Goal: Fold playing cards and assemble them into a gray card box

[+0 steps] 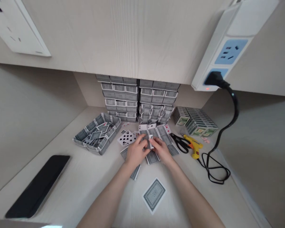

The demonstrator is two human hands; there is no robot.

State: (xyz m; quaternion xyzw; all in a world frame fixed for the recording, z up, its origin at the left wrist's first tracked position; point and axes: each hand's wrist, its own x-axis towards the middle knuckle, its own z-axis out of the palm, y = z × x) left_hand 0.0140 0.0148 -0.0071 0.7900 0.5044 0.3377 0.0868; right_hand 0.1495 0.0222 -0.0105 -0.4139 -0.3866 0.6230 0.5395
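My right hand (161, 151) pinches a small folded playing card (151, 142), its narrow white edge facing me. Close against it, my left hand (136, 152) is closed with curled fingers at the same cards; its exact grip is partly hidden. Beneath both hands lies a panel of joined grey-backed cards (153, 157), with aces and a two showing along its far edge. A ten of spades (126, 138) lies face up left of my left hand. One loose card (154, 194) rests face down between my forearms.
A card-made tray (104, 146) holding loose cards stands left. Stacked card boxes (122, 95) rise behind. On the right are black scissors (181, 144), a yellow glue gun (194, 147), its looped cord and more card stacks (199, 122). A black phone-like slab (38, 186) lies front left.
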